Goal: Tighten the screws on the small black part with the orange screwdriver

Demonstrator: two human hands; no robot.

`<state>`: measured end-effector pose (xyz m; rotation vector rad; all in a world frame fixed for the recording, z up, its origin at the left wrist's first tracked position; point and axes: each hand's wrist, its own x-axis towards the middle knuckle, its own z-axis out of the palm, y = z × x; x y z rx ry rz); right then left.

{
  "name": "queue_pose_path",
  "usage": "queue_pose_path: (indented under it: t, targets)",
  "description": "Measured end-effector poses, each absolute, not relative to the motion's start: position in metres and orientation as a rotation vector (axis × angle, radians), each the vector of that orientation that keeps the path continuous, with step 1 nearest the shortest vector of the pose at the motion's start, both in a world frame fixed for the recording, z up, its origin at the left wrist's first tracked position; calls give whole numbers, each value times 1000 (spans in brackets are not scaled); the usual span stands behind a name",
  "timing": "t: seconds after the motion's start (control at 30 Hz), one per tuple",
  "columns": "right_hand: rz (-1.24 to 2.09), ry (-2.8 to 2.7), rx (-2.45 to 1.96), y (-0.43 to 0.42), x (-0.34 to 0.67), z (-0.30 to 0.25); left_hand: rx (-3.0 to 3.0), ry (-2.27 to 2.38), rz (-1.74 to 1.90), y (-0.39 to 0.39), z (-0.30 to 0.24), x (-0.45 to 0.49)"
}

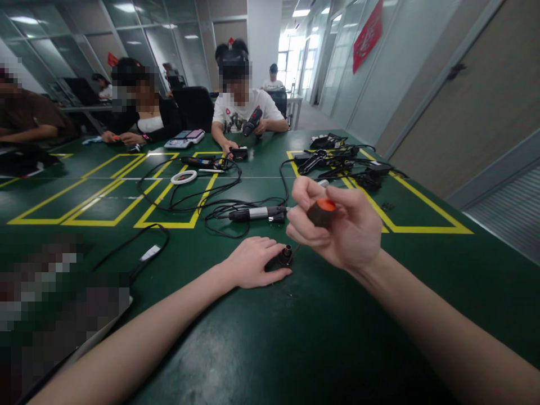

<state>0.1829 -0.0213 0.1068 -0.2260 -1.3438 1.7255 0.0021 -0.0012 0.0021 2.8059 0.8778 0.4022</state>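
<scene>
My right hand [352, 228] is closed round a screwdriver [323, 214], whose dark handle has an orange end turned toward me. Its thin shaft slants down and left toward a small black part [283, 259]; I cannot make out whether the tip touches it. That part lies on the green table with a short round post sticking up. My left hand [253, 261] grips it from the left, thumb on the near side and fingers on the far side. Tiny dark bits [289, 295] lie just in front of it.
Beyond my hands lies a corded grey-and-black tool [255, 214] with looped cable. A white ring [184, 177] is farther back. Black cables and adapters [371, 174] are heaped at the right. Across the table, a person [248, 112] holds a power drill [253, 122]. Yellow tape [426, 229] marks the tabletop.
</scene>
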Motion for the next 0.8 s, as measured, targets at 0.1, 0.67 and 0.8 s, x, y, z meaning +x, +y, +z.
queue_pose_path:
  t: [0.1,0.67,0.8]
  targets:
    - [1693,-1359,-248,-21,182,109,2802,871,421,-1,0,1]
    - [1681,-1368,-273,-19,183,110,2812,874,413,-1,1,1]
    - [1730,-1334,-280,-18,182,111,2830,873,400,-2,3,2]
